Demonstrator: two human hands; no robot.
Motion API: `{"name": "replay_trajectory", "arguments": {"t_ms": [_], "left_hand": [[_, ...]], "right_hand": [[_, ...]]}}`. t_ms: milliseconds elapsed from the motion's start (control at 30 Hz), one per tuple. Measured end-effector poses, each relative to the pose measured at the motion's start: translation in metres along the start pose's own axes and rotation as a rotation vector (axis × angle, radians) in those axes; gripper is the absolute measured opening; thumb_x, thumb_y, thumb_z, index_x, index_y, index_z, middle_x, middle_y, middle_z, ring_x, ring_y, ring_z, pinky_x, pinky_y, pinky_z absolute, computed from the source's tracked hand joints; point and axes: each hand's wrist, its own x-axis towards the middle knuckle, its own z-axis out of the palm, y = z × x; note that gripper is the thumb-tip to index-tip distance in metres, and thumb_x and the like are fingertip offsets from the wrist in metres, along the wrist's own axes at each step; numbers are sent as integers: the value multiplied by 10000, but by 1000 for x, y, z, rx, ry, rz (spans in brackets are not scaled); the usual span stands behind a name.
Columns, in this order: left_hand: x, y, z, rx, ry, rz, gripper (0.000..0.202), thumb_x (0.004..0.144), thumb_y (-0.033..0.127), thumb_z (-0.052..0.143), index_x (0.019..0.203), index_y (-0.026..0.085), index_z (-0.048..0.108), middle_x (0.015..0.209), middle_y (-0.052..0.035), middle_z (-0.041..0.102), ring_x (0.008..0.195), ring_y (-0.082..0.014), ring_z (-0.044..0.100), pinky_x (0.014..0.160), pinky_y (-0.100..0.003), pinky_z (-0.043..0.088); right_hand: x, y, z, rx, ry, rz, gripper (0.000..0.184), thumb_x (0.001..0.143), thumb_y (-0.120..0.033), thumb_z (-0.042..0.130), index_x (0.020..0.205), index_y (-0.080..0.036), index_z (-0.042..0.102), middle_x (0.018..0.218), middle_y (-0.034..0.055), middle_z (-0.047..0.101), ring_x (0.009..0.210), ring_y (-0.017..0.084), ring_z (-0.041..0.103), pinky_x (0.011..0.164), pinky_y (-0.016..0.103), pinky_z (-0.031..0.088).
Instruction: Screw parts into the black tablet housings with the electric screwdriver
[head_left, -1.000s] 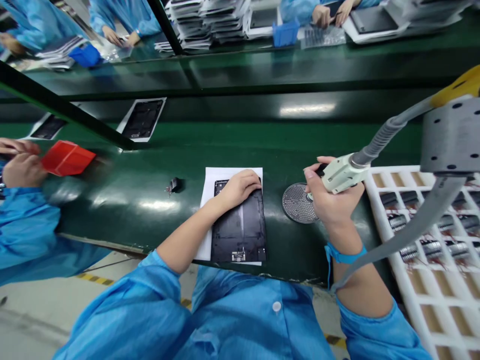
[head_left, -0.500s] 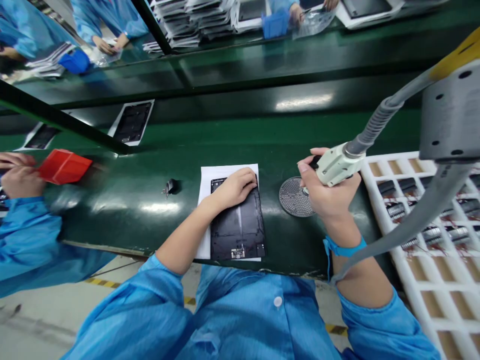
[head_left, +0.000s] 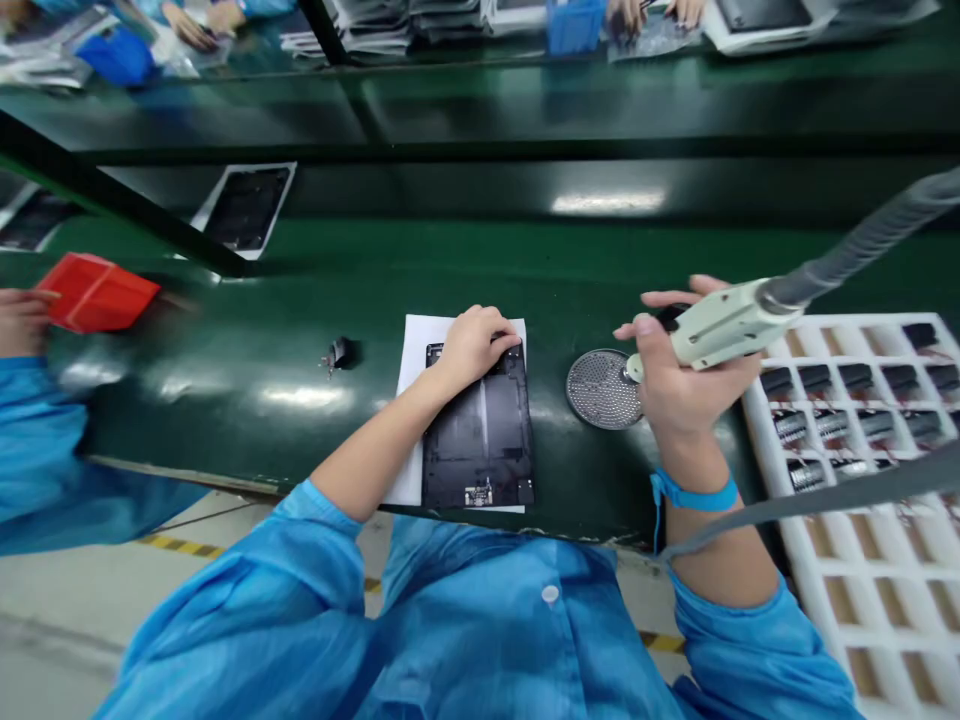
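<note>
My left hand lies across the upper part of a black tablet housing, its bent fingers pressing at the top right corner. The housing rests on white paper, a small circuit board near its lower edge. To the right, my right hand is wrapped round a pale green electric screwdriver with a grey cable, index finger stretched forward. The screwdriver's nose points left, at the right edge of a round perforated metal plate. Its bit is too small to make out.
A white foam tray of wired black and silver parts stands at right. Left of the paper lies a small black part. Farther left are a red bin, a co-worker's hand and a slanting green post.
My right hand and the screwdriver have shifted slightly right, and the screwdriver's nose shows more clearly by the round plate. My left hand stays on the housing. The view has turned slightly.
</note>
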Motion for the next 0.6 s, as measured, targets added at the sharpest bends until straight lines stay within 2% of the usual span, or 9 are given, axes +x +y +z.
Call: {"name": "replay_trajectory", "arguments": {"t_ms": [100,233,300,400,600], "left_hand": [[0,-2,5,-2,23,24,179,1085,300,888,910,259,886,958,-59,817,923,-264,663,861,-425,515],[-3,-1,9,-33,74,66,204,1115,347,857,930,265,891,979,-74,808,962,-285,647,885,-453,525],[-3,0,10,-67,85,82,219,1133,353,828,945,266,899,975,-79,797,982,-292,642,912,-471,535],[-3,2,11,-112,90,90,226,1140,332,803,954,264,911,969,-83,787,1011,-303,637,952,-495,542],[-3,6,13,-143,98,65,247,1144,365,794,963,264,928,972,-98,792,1045,-324,629,940,-517,541]], "right_hand": [[1,5,1,-39,84,-45,574,1021,-606,898,1440,-319,632,1152,21,815,655,153,741,645,398,728],[0,19,3,-92,113,-31,544,1043,-690,836,1382,-335,601,952,-35,728,513,117,584,522,342,598],[-1,26,5,-87,103,-38,533,1031,-698,836,1345,-339,598,914,-46,706,493,111,542,496,330,553],[-4,31,8,-128,72,-38,523,1051,-697,796,1374,-351,574,970,-32,727,492,109,528,493,339,546],[-11,27,10,-111,10,-24,492,1055,-625,810,1404,-355,591,1026,-28,755,489,97,523,474,325,517]]}}
